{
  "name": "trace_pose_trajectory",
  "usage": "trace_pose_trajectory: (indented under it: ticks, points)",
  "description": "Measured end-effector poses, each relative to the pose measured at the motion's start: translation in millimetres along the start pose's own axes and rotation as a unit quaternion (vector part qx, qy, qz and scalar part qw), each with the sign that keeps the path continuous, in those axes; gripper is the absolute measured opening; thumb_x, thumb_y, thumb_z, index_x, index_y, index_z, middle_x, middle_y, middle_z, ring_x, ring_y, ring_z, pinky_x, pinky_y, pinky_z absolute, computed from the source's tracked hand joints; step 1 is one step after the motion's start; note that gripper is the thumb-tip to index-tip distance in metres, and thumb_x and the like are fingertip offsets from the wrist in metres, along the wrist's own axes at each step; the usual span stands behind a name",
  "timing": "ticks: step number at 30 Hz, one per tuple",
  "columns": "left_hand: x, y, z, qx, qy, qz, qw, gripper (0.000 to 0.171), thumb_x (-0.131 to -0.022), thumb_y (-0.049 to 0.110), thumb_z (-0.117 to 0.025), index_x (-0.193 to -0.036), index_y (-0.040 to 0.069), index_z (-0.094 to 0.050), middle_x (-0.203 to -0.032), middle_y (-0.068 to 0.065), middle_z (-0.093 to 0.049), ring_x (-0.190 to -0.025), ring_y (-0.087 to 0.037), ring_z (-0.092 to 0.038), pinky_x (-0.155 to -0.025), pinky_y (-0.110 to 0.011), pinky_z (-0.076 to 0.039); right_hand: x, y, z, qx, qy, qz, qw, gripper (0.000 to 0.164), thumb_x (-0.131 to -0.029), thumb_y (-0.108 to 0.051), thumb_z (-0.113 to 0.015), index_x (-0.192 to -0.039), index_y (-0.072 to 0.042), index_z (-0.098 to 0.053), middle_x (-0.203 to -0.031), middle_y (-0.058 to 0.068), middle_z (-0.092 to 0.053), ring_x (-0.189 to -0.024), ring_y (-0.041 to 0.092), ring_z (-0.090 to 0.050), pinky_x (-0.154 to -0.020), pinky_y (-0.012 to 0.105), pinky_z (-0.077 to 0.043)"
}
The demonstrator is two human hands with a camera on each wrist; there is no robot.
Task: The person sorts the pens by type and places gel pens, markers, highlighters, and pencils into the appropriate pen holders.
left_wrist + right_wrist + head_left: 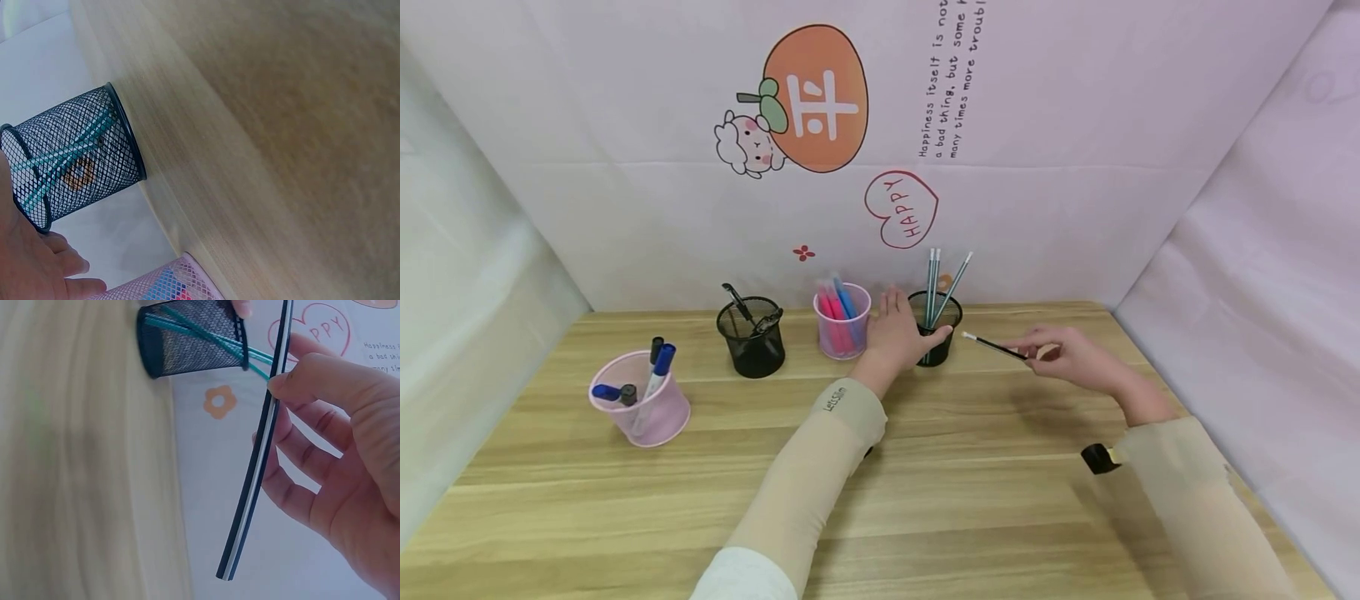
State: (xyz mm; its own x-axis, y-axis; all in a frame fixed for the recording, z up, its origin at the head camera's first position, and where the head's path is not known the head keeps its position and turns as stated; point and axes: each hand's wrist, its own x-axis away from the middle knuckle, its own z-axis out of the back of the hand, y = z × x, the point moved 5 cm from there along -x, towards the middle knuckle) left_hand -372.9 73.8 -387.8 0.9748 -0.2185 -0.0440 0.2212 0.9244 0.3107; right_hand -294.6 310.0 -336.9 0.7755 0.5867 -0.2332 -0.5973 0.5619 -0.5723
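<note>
My right hand (1067,357) pinches a dark pencil (996,345) with a light stripe between thumb and fingers. Its white tip points left, toward a black mesh pencil cup (934,354). In the right wrist view the pencil (247,494) slants across the picture, its flat dark end low. Several teal pencils (934,283) lean inside that cup. My left hand (897,335) is against the cup's left side, its fingers extended and its thumb reaching across the front near the rim. In the left wrist view, its fingers (65,259) show beside the mesh cup (94,150).
Left of my left hand stands a pink mesh cup (842,346) with pink and blue pens. Another black cup (758,358) holds black pens. Farther left, a pink cup (662,421) contains blue and black markers. A printed white cloth (1037,225) rises behind the wooden table (970,500).
</note>
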Motion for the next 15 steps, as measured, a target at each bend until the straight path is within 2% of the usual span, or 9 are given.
trace_pose_trajectory:
  ticks: [8, 15]
  points:
    - [-1.9, 0.1, -0.5, 0.009, 0.002, 0.003, 0.9999, 0.112, -0.093, 0.081, -0.041, -0.163, -0.002, -0.013, -0.17, -0.018, -0.01, -0.156, -0.03, -0.011, -0.122, -0.051, -0.022, -15.7, -3.3, 6.1, -0.012, 0.066, -0.006, 0.998, 0.038, -0.092, 0.014, -0.064, -0.128, 0.003, -0.07, -0.101, 0.01, -0.068, -0.091, 0.014, -0.061, -0.078, 0.021, -0.057]
    - [-1.2, -0.1, -0.4, 0.006, 0.003, 0.004, 1.0, 0.112, -0.093, 0.081, -0.041, -0.163, -0.001, -0.014, -0.17, -0.018, -0.009, -0.156, -0.03, -0.012, -0.122, -0.051, -0.023, -25.1, -5.1, 7.4, -0.043, 0.133, -0.023, 0.99, 0.04, -0.095, 0.009, -0.063, -0.134, 0.002, -0.066, -0.105, 0.014, -0.065, -0.096, 0.007, -0.057, -0.084, 0.014, -0.052]
